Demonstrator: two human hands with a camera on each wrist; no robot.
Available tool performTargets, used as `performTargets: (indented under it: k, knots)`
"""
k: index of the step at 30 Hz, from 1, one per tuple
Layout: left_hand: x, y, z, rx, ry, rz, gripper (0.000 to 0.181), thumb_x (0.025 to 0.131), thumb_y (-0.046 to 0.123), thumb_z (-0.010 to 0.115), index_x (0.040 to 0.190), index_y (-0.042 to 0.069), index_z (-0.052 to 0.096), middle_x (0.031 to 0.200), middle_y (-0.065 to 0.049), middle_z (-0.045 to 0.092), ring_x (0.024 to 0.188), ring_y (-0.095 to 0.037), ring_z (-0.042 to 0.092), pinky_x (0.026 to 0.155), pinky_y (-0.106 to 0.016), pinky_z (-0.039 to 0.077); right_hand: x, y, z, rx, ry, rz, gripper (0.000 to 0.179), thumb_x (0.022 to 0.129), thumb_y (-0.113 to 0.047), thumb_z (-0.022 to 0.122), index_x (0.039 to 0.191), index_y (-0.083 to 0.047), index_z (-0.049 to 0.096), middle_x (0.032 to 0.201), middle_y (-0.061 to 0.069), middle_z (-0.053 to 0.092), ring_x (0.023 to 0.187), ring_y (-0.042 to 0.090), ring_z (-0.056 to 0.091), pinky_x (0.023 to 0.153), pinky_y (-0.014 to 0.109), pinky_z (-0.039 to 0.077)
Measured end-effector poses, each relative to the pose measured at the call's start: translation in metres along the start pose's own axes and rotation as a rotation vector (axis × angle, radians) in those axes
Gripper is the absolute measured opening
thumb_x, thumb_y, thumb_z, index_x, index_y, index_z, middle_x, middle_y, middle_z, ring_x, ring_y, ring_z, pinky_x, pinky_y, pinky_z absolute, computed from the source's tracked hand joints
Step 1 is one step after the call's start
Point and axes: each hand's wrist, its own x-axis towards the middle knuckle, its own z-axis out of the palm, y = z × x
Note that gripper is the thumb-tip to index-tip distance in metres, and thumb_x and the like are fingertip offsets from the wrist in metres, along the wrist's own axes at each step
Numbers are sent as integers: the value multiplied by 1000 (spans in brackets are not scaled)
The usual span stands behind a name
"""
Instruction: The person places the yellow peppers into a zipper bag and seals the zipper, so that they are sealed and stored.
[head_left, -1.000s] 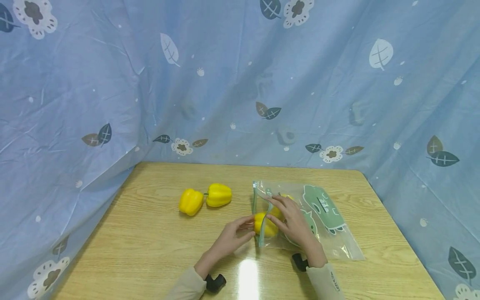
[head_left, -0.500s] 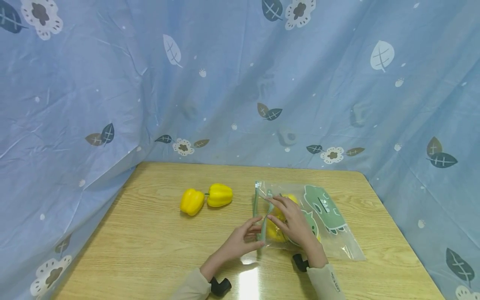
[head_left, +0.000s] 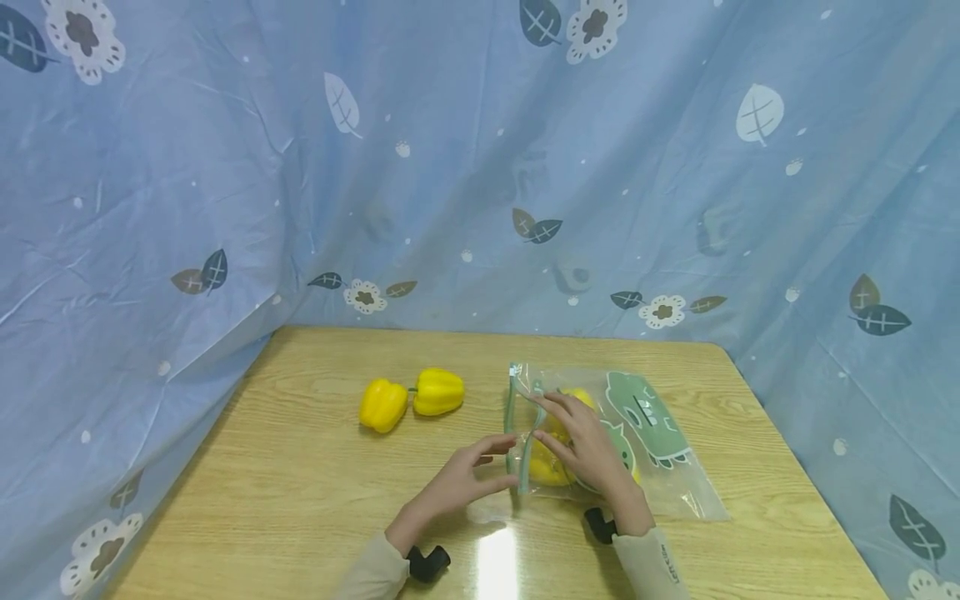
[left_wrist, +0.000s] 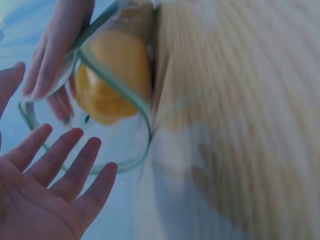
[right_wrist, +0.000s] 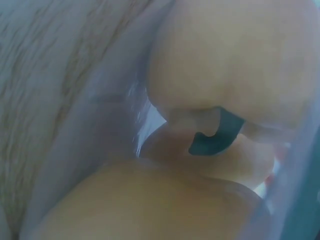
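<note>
my left hand [head_left: 463, 477]: fingers toward bag [head_left: 651, 421], spread wide; my right hand [head_left: 591, 442]: over bag, thumb and fingers pinching rim [head_left: 524, 477].

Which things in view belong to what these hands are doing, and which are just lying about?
Part of the job:
clear zip bag
yellow peppers inside it
left hand and right hand, both at the bag's mouth
probably the two loose yellow peppers, matching the bagged ones

Just around:
wooden table
blue patterned curtain
</note>
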Motion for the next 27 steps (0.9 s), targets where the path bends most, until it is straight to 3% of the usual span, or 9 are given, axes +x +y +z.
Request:
performTargets:
  k: [5,15,22,27]
  knots:
    - [-6,-4,-17,100,102,-31,57,87,40,62,135,13,47,136,-1,50,124,-20,46,103,-45,39,-1,0,0,-1,-9,16,52,87,-33,64,135,-23,48,128,14,53,115,31,51,92,53,44]
    - [-24,-11,-63,109,457,-12,42,85,24,67,124,9,57,130,-4,55,120,-22,49,98,-52,41,-1,0,0,-13,-6,-2,52,87,-33,63,135,-21,48,127,13,54,115,30,51,93,52,43]
    - [-35,-16,-92,151,567,-27,40,85,22,68,121,9,58,130,-9,55,122,-26,47,94,-54,43,-1,1,0,-13,-5,2,52,87,-33,63,136,-21,47,127,12,54,115,29,51,93,51,43]
    - [-38,-18,-104,266,638,-78,39,84,16,69,121,8,58,134,-14,50,125,-32,39,98,-58,37,-1,1,0,-9,-14,9,52,87,-33,63,136,-21,48,128,13,54,115,29,51,94,51,43]
